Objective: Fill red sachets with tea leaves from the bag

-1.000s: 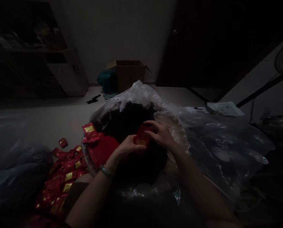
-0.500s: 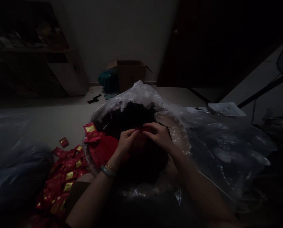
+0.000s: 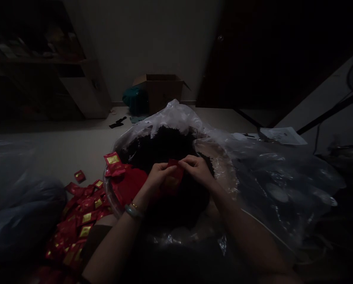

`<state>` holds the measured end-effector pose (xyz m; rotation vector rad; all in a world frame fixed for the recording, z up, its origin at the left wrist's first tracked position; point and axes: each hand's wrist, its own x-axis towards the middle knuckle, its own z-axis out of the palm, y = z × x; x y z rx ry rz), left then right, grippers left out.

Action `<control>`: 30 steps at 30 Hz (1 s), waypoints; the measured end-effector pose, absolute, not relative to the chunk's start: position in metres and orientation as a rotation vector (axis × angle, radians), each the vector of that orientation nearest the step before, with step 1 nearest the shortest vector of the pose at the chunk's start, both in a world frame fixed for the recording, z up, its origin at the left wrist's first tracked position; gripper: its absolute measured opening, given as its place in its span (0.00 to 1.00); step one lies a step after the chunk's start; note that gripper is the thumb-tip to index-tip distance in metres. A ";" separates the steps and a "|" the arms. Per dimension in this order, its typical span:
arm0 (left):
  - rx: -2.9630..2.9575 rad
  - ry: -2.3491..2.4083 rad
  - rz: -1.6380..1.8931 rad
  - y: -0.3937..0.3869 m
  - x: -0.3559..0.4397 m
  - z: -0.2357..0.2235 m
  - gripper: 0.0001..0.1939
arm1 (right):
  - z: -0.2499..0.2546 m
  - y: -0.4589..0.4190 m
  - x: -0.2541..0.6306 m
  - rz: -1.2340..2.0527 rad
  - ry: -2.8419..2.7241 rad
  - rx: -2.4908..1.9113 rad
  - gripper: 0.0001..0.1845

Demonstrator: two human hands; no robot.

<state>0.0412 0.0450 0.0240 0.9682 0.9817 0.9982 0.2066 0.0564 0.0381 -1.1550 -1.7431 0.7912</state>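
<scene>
Between my two hands is a small red packet [image 3: 173, 177] with a dull gold patch. My left hand [image 3: 158, 175] pinches its left upper edge; a bangle circles that wrist. My right hand [image 3: 197, 169] grips its upper right corner between thumb and fingers. Below and behind them is a heap of dark, shredded leaf-like material [image 3: 161, 148] in a round container lined with clear plastic [image 3: 182, 112]. At the container's left side lie red packets [image 3: 129, 183], one with a gold label [image 3: 113, 159] on top. Whether the held packet's mouth is open is too dark to tell.
On the floor to the left are many red packets [image 3: 87, 217] beside a dark plastic bundle [image 3: 25, 221]. Clear plastic sheeting [image 3: 283, 181] spreads to the right. A cardboard box [image 3: 164, 92] and a teal bag [image 3: 135, 100] stand against the wall. A fan stand [image 3: 327, 114] is at right.
The red packet between my hands now hangs lower and flatter, its gold patch showing. My right fingers have closed in on its top corner; my left hand has barely moved.
</scene>
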 end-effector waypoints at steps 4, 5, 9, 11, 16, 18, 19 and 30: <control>1.132 0.947 0.996 0.048 0.041 0.021 0.21 | 0.041 0.052 0.206 0.723 -1.775 -1.052 0.06; 1.188 0.928 1.022 0.049 0.041 0.018 0.22 | 0.042 0.051 0.206 0.712 -1.774 -1.016 0.06; 1.334 0.931 1.091 0.056 0.045 0.002 0.22 | 0.046 0.048 0.207 0.644 -1.865 -0.844 0.07; 1.380 0.981 1.076 0.059 0.044 -0.007 0.19 | 0.046 0.049 0.209 0.586 -1.961 -0.806 0.09; 1.478 1.098 1.038 0.062 0.042 -0.015 0.15 | 0.040 0.051 0.213 0.444 -2.174 -0.939 0.04; 1.465 1.097 1.035 0.062 0.043 -0.014 0.15 | 0.038 0.050 0.212 0.402 -2.248 -1.035 0.04; 1.454 1.086 1.034 0.061 0.044 -0.012 0.15 | 0.037 0.050 0.212 0.390 -2.282 -1.079 0.04; 1.104 0.967 0.915 0.048 0.035 0.023 0.21 | 0.044 0.053 0.211 0.665 -1.775 -1.174 0.07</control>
